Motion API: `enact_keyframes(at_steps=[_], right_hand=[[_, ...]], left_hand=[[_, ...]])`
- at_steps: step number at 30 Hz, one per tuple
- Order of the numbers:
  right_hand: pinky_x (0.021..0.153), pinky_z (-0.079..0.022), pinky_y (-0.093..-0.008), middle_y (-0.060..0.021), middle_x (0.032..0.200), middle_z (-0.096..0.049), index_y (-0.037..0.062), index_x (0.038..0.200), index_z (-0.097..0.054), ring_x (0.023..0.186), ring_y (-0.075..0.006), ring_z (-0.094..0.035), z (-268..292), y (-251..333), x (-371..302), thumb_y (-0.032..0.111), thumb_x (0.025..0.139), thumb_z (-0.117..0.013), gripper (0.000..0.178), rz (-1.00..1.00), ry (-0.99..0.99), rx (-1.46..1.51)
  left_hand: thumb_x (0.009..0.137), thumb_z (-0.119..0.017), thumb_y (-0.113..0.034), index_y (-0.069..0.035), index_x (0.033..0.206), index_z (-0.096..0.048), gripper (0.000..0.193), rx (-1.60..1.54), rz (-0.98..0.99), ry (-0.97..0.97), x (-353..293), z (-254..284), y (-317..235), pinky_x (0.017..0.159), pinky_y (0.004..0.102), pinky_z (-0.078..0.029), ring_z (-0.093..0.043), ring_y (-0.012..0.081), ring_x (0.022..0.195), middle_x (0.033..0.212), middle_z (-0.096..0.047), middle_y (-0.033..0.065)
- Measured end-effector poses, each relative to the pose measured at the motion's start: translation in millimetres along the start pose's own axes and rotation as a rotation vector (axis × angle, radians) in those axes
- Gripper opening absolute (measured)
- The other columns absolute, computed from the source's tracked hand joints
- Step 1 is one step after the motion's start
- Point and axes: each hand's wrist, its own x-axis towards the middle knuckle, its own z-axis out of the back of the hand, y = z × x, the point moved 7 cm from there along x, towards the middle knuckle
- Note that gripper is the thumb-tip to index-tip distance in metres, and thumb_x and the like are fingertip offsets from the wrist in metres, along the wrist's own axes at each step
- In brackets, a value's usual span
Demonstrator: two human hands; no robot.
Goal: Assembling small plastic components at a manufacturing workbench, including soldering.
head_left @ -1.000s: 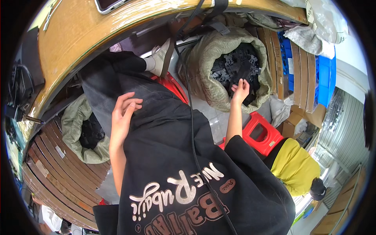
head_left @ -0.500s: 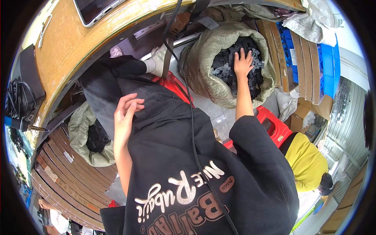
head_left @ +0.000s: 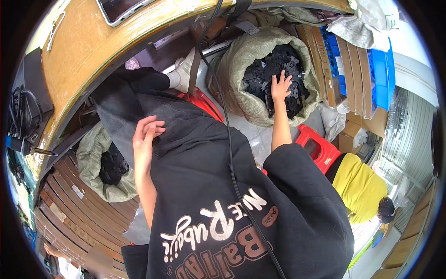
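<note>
R hand [head_left: 280,89] is over the mouth of the big grey-green woven sack [head_left: 232,86], fingers spread wide, back of hand up. No part visible in its grip; can't tell if the fingertips touch the pile or sit just above it. Sack stands on the floor, R of the person's legs, rim rolled outward, w/ lots of small black notched parts [head_left: 265,76] inside.

L hand [head_left: 145,137] is above the lap near the dark trousers [head_left: 125,104], half open, fingers loosely bent, nothing seen in it. Can't tell if it rests on the cloth.

Smaller woven sack [head_left: 90,160] at L, also w/ dark pieces, next to a stack of flat brown cartons [head_left: 86,216]. Curved wood worktop [head_left: 79,69] spans upper L, w/ a silver-edged device [head_left: 120,10] at its edge. Black cable [head_left: 228,139] runs down across the black T-shirt [head_left: 195,186].

Red stool [head_left: 325,151] just beyond the R forearm; co-worker in yellow top [head_left: 357,186] near it, bent over. Blue crates [head_left: 384,76] + upright cartons [head_left: 355,76] R of the big sack.
</note>
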Motion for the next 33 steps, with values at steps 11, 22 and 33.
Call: enact_keyframes(at_steps=[11, 22, 33], right_hand=[[0.072, -0.042, -0.0267, -0.0078, 0.093, -0.055, 0.0014, 0.097, -0.056, 0.078, -0.0158, -0.053, 202.5, 266.5, -118.4, -0.003, 0.078, -0.053, 0.02, 0.842, -0.509, 0.797], [0.066, -0.046, -0.0274, -0.0079, 0.083, -0.064, 0.0058, 0.097, -0.059, 0.074, -0.0155, -0.061, 198.3, 564.9, -106.3, 0.011, 0.075, -0.055, 0.023, 1.43, -0.088, 0.221], [0.083, -0.041, -0.0368, -0.022, 0.099, -0.057, 0.0029, 0.113, -0.05, 0.095, -0.0322, -0.054, 192.7, 680.9, 138.8, 0.014, 0.07, -0.051, 0.044, 1.707, -0.227, -0.547]], left_hand=[[0.087, -0.045, -0.016, -0.001, 0.103, -0.05, 0.023, -0.289, -0.138, -0.654, -62.5, 172.1, 51.6, 0.062, 0.0233, -0.047, -0.055, 0.0125, 0.066, 0.088, -0.058, 0.0102], [0.071, -0.048, 0.001, 0.001, 0.097, -0.051, 0.026, 0.557, -0.129, -0.955, -64.1, 280.8, 232.9, 0.078, 0.0343, -0.043, -0.056, 0.0303, 0.086, 0.091, -0.057, 0.0167], [0.07, -0.049, -0.017, -0.011, 0.1, -0.054, 0.03, 0.715, 0.446, -0.685, -16.2, 241.0, 272.1, 0.079, 0.0436, -0.044, -0.048, 0.0338, 0.101, 0.107, -0.05, 0.0159]])
